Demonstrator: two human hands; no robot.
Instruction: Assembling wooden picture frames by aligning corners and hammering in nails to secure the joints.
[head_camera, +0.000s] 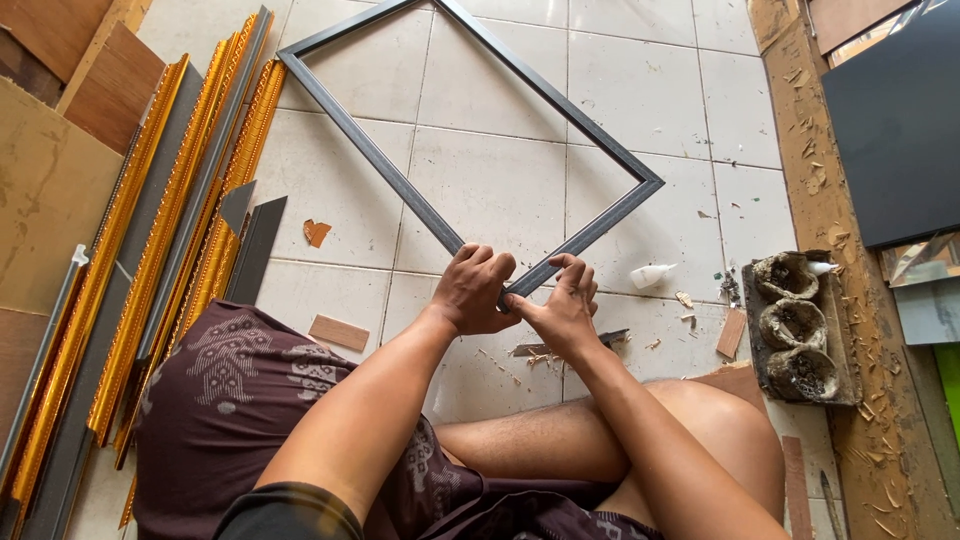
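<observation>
frame: dark grey picture frame (560, 105) lies flat on the white tile floor (490, 190), turned like a diamond; its near corner sits between the two hands, far corner runs out of the top of the view.
left hand: left hand (478, 290) curled over the left rail at the near corner, fingers together and clamped on the moulding.
right hand: right hand (562, 300) on the right rail of the same corner, fingers bent and pressed onto it, thumb toward the joint. Hands touch each other over the mitre.
step, my read: squeezing the near mitre joint closed.
doing it well: push both rails evenly toward the joint, keep the frame flat on the tile so faces stay flush, don't let one rail ride up. Check the outer point lines up before easing off.
risk: uneven push likely opens the other corners or skews the square.
nearby right: small white bottle (651, 275) lying on the tile, just right of the hands; grey tray with three crusted cups (797, 325) further right.
nearby left: stack of gold and grey moulding lengths (170, 230) along the left side; small wood offcut (338, 332) near the knee.
debris: wood chips scattered on the tile near the hands.
</observation>
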